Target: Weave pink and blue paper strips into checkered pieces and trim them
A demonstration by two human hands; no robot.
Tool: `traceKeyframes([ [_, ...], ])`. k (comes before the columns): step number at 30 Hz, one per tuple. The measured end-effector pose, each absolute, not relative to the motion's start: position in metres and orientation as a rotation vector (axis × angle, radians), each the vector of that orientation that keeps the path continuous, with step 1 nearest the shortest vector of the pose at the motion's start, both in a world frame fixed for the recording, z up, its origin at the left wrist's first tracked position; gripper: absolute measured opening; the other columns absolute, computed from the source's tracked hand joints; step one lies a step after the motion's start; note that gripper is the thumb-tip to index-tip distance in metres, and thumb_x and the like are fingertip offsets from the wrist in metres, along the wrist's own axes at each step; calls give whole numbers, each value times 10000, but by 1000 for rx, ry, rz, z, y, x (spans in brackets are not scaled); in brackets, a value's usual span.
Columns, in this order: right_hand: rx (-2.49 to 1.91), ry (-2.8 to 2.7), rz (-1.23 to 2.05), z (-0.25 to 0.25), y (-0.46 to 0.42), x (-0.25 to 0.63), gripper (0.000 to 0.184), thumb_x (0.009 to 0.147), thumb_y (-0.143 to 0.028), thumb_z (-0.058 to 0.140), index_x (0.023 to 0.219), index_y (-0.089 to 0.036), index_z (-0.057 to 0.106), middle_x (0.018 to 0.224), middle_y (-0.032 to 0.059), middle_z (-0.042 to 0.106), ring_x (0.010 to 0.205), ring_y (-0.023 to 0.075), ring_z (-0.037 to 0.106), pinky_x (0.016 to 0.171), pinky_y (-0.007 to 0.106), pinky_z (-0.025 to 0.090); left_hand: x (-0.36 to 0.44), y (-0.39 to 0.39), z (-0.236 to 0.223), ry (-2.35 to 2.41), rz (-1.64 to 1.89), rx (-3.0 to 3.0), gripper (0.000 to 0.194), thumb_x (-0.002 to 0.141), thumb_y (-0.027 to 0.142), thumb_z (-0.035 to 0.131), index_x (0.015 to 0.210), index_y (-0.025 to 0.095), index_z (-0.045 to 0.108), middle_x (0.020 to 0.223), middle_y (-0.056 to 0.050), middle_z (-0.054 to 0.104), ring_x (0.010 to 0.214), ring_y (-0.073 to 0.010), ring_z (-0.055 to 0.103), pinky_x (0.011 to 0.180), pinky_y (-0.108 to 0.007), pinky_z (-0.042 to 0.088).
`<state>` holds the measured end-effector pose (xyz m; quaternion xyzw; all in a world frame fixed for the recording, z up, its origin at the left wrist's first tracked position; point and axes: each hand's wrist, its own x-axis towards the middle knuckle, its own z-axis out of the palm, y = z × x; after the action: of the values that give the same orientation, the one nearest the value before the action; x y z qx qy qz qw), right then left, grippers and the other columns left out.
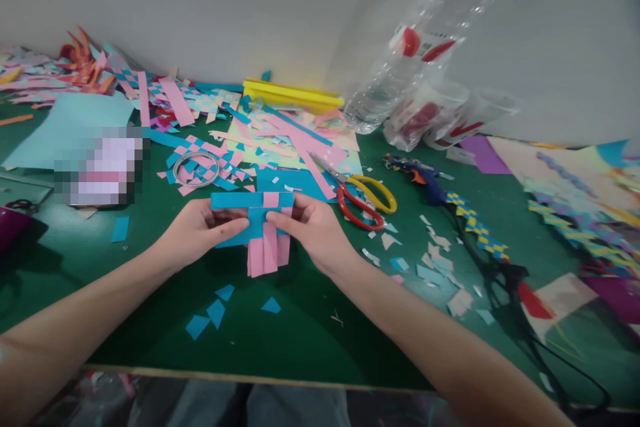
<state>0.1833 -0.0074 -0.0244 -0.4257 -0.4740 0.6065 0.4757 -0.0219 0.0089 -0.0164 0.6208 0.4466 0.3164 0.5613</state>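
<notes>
Between my two hands is a piece of woven paper strips, blue across the top with pink strips hanging down. My left hand pinches its left side, thumb in front and the other fingers mostly hidden behind. On the right side, my right hand grips it the same way, its thumb pressed near the crossing of blue and pink. The piece is held above the green table. Just beyond my right hand lie scissors with one red and one yellow handle, blades pointing back left.
Paper scraps and strips pile up at the back, near a yellow holder. A clear tape roll lies left of them. A plastic bottle and cups stand back right. A glue gun trails a cable. A blurred phone lies left.
</notes>
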Motion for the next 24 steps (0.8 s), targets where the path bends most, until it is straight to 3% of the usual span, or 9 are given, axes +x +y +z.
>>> traceKeyframes([
  [4, -1053, -1175, 1504, -24, -8, 183, 334, 652, -401, 825, 909, -229, 701, 929, 25, 762, 899, 209, 718, 865, 398, 584, -23, 9, -15, 1095, 724, 1504, 310, 738, 409, 744, 909, 151, 720, 895, -71, 754, 818, -221, 699, 720, -305, 568],
  [8, -1023, -1134, 1541, -24, -6, 185, 289, 662, -375, 823, 892, -234, 718, 914, 15, 767, 917, 208, 718, 881, 389, 577, -24, 9, -15, 1074, 778, 1492, 385, 725, 450, 754, 948, 139, 715, 918, -93, 753, 861, -256, 701, 759, -349, 577],
  [12, -1027, -1009, 1568, -25, -3, 187, 304, 642, -355, 839, 883, -217, 717, 888, 8, 764, 895, 186, 714, 882, 359, 562, -30, 15, -22, 838, 1119, 1509, 422, 899, 472, 556, 1215, 203, 637, 1010, -94, 721, 960, -257, 681, 852, -406, 563],
  [14, -1041, -923, 1612, -26, -2, 188, 315, 636, -347, 843, 885, -209, 708, 874, 3, 760, 871, 172, 712, 869, 337, 559, -34, 21, -24, 836, 1406, 1652, 371, 945, 381, 508, 1286, 254, 580, 1113, -89, 678, 1059, -243, 639, 873, -389, 553],
  [18, -1023, -779, 1804, -26, 0, 189, 306, 635, -311, 847, 866, -182, 694, 830, 18, 752, 775, 157, 712, 768, 297, 584, -37, 26, -20, 911, 1410, 2309, 666, 820, 227, 697, 1419, 311, 418, 1314, -86, 574, 1232, -277, 532, 1045, -460, 436],
  [21, -971, -723, 1927, -24, 0, 188, 318, 629, -270, 850, 878, -152, 694, 806, 35, 749, 695, 137, 706, 709, 260, 594, -33, 20, -13, 804, 1272, 2648, 680, 817, 254, 720, 1427, 243, 422, 1359, -136, 550, 1282, -308, 489, 1071, -482, 402],
  [24, -915, -720, 2023, -20, -1, 187, 393, 613, -236, 859, 956, -144, 691, 823, 35, 752, 688, 122, 708, 712, 226, 596, -29, 12, -12, 762, 1268, 2498, 550, 797, 255, 750, 1308, 255, 546, 1288, -103, 622, 1210, -280, 568, 1051, -461, 433],
])
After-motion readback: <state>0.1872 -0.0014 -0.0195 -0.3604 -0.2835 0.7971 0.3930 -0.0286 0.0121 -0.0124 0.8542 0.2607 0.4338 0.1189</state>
